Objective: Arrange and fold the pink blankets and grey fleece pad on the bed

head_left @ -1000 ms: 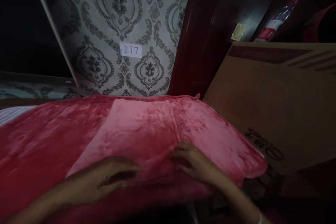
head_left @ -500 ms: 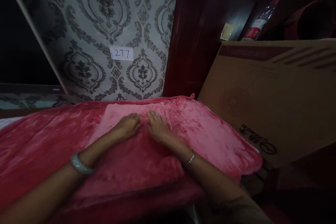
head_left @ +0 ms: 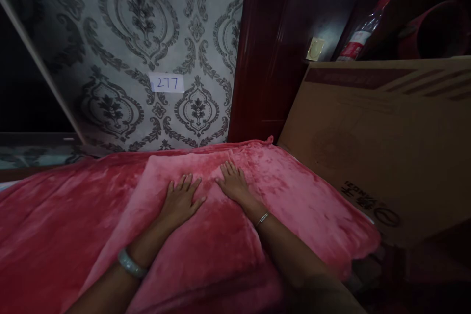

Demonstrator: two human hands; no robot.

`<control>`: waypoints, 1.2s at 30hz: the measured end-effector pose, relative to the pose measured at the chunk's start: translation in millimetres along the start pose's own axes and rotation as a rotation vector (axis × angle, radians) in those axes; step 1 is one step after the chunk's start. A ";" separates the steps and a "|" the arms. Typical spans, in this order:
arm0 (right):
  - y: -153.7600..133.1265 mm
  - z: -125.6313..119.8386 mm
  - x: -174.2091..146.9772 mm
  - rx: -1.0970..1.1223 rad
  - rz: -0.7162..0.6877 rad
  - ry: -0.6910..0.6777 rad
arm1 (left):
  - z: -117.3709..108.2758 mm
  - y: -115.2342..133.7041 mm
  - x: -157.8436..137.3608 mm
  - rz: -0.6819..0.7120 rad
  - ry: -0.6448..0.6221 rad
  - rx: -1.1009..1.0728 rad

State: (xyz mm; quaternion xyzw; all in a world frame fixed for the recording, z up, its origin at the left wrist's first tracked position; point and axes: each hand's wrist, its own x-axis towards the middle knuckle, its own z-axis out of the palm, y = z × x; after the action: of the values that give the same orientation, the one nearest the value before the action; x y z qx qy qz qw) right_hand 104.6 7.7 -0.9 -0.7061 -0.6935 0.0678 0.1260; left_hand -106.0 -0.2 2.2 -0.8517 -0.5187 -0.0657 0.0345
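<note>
A red and pink plush blanket point(head_left: 221, 240) lies spread in front of me, with a folded layer on top in the middle. Flat on this layer rests my left hand point(head_left: 182, 201), its fingers spread and nothing in them. My right hand point(head_left: 233, 181) lies palm down a little farther right and farther from me, near the layer's right edge, also with its fingers stretched out. Both palms touch the plush, and a gap of bare fabric separates the hands. A bangle sits on my left forearm and a thin bracelet on my right wrist.
A large cardboard box point(head_left: 368, 132) stands to the right of the blanket. Behind it are a plastic bottle point(head_left: 358, 39) with a red cap and a dark round container point(head_left: 408, 41). Patterned wallpaper point(head_left: 198, 59) bears a paper marked 277 point(head_left: 167, 82). A dark screen point(head_left: 25, 83) is at left.
My left hand has gone from loosely curled to spread flat and moved slightly nearer me. My right hand has shifted a bit to the right. The folded layer's near part looks flatter and extends closer to me.
</note>
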 end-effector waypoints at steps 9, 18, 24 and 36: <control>-2.3 -23.0 -15.1 -0.019 0.032 -0.055 | -3.5 0.6 -1.7 -0.016 -0.030 -0.012; -20.0 -16.8 -153.5 0.113 -0.272 -0.080 | -1.1 -0.3 0.5 -0.007 -0.008 -0.055; -3.8 14.4 -190.8 0.083 -0.096 -0.068 | 0.4 0.6 0.2 -0.011 -0.031 -0.041; -76.6 -80.1 -56.6 0.154 -0.244 0.066 | -1.1 2.5 -5.5 0.008 -0.006 -0.042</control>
State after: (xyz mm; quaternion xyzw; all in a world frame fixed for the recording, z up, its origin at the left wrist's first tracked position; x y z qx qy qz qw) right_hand 50.9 -54.9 92.3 -0.6065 -0.7625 0.0818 0.2100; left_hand -106.3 -6.3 2.5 -0.8546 -0.5138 -0.0740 0.0155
